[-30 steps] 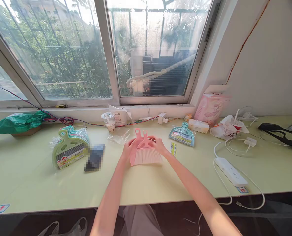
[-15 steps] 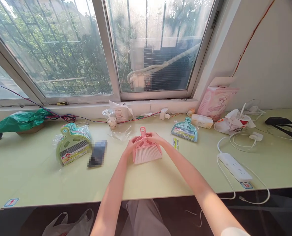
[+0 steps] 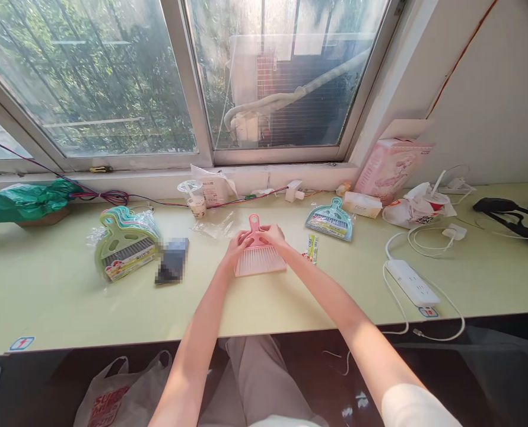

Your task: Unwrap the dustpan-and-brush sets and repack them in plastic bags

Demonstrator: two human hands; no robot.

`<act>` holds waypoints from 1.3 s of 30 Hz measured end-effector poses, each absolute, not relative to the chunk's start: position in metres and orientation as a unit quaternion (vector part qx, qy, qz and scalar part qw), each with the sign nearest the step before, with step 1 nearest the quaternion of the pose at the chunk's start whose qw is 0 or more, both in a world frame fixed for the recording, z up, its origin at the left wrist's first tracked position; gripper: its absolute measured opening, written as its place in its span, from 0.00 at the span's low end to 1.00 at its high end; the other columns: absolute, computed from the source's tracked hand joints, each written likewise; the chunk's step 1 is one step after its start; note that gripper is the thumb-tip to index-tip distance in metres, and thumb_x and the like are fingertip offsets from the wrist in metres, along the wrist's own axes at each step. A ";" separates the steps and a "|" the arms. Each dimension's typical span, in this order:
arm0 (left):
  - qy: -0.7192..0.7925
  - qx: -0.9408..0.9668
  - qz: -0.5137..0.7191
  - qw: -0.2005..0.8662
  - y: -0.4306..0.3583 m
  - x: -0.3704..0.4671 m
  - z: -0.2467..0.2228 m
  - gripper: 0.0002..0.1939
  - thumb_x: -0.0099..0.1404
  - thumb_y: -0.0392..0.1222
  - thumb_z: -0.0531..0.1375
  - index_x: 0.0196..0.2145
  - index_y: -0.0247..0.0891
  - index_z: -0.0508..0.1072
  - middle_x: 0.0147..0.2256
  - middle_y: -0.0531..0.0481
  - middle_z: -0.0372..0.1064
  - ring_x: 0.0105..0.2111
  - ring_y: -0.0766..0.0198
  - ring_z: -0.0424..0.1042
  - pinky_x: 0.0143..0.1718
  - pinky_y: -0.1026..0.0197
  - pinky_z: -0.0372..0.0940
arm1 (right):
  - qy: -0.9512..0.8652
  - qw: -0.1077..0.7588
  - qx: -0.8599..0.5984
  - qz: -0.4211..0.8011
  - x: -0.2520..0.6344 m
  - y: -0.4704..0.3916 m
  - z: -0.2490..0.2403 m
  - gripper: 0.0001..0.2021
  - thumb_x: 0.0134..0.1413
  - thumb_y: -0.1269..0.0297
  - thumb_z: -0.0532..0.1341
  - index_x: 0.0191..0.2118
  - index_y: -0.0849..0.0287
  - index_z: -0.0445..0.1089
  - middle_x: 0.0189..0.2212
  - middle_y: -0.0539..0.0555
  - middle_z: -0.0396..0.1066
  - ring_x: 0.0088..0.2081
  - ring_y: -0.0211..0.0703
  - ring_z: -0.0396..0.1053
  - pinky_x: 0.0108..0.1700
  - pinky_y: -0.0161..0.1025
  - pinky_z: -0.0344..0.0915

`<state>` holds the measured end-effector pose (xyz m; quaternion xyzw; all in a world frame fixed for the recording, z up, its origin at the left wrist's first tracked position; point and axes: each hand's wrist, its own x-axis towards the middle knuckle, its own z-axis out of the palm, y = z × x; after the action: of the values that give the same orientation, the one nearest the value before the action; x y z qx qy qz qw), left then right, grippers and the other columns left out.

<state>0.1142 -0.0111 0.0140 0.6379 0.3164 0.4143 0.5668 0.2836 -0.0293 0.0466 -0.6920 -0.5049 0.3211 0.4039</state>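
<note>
A pink brush with pale bristles lies against a small pink dustpan, directly in front of me on the table. My left hand grips the set at its left side, thumb on the brush's upper part. From the right side my right hand holds it too, with the thumb over the brush head. The fingers behind the dustpan are hidden. Just right of my right hand lies a green and yellow label card. A wrapped blue dustpan-and-brush set sits farther back to the right.
Several wrapped dustpan sets stand stacked on the left, beside a blurred dark rectangular object. A plastic cup and a clear wrapper are behind my hands. To the right lie a white power strip, cables and a tissue pack.
The view has tipped downward, so the table sits higher in it. Both hands remain on the pink set. More of the label card shows beside my right arm.
</note>
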 end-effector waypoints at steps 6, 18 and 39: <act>0.306 0.638 0.419 0.568 -0.017 0.114 0.019 0.19 0.58 0.52 0.64 0.43 0.39 0.70 0.53 0.39 0.69 0.51 0.50 0.72 0.54 0.45 0.63 | -0.480 0.393 -0.716 0.320 0.280 -0.036 0.054 0.18 0.44 0.58 0.68 0.43 0.56 0.77 0.34 0.55 0.79 0.34 0.43 0.76 0.40 0.38 0.68; 0.326 0.628 0.318 0.632 -0.013 0.106 0.020 0.29 0.55 0.50 0.68 0.53 0.42 0.71 0.54 0.41 0.69 0.53 0.47 0.69 0.54 0.47 0.63 | -0.533 0.474 -0.598 0.365 0.311 -0.043 0.041 0.19 0.60 0.53 0.58 0.49 0.60 0.73 0.46 0.60 0.75 0.47 0.45 0.73 0.50 0.43 0.68; 0.310 0.460 0.509 0.658 0.004 0.116 0.001 0.31 0.52 0.38 0.69 0.53 0.41 0.67 0.52 0.42 0.67 0.54 0.52 0.67 0.56 0.48 0.66 | -0.795 0.124 -0.582 0.121 0.325 -0.329 -0.002 0.44 0.53 0.66 0.65 0.69 0.42 0.40 0.68 0.54 0.44 0.68 0.56 0.44 0.66 0.70 0.41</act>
<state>0.1164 0.0044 0.0012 0.4596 0.3105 0.5087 0.6585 0.3245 -0.3288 -0.0019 -0.5818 -0.7947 0.1209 0.1237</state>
